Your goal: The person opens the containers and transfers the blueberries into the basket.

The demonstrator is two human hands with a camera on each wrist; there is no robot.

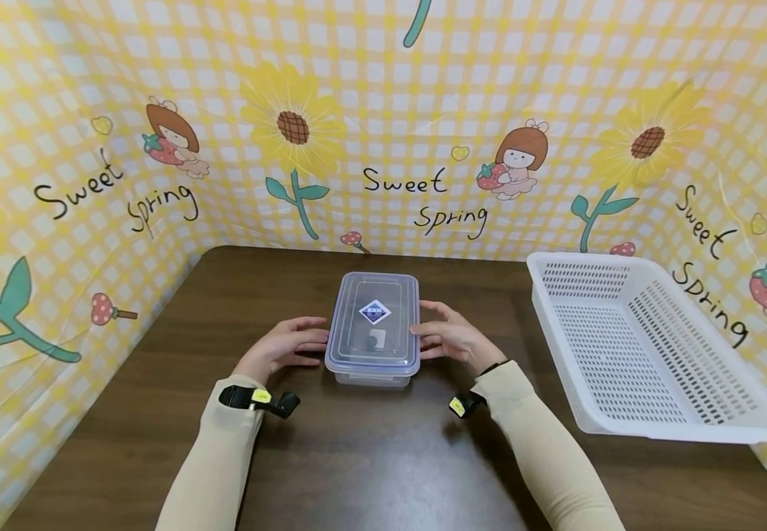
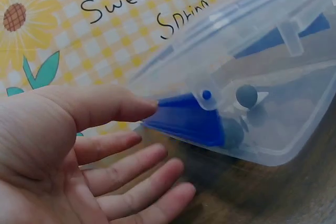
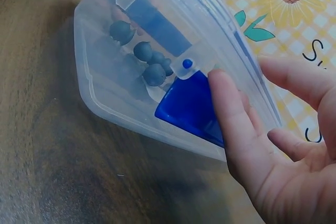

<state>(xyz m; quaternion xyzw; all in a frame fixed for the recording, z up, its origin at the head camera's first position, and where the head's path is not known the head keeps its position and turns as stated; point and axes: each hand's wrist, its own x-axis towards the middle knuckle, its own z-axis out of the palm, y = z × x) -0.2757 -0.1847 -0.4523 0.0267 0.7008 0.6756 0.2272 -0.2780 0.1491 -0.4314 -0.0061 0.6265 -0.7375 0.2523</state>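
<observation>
Left hand (image 1: 288,345): on the table (image 1: 383,457) just left of the container, palm turned toward it; fingers nearly straight and spread, gripping nothing; in the left wrist view the thumb tip (image 2: 137,109) meets the blue side clasp (image 2: 186,119), the other fingers lying loose below the box wall.

Container (image 1: 373,328): clear plastic box with a clear lid bearing a blue diamond label (image 1: 375,312); stands at mid-table directly ahead of the person, between the two hands; long axis runs away from the person toward the back wall; both hands flank its long sides about equally near, neither clearly closer.

Contents: small grey-blue rounded pieces (image 3: 144,51) seen through the wall; their kind cannot be made out, and the count is uncertain.

Right hand (image 1: 450,339): just right of the container, palm inward, fingers extended and relaxed, holding nothing; in the right wrist view the thumb (image 3: 231,119) lies against the blue clasp (image 3: 191,106) on that side; whether it presses or merely touches cannot be told.

White perforated basket (image 1: 642,346): well apart to the right, at the table's right edge; its near corner overhangs slightly.

Hidden or cut off: the container's far end clasps, if any; both clasps' latch state is unclear, though the lid sits flat on the box.
</observation>
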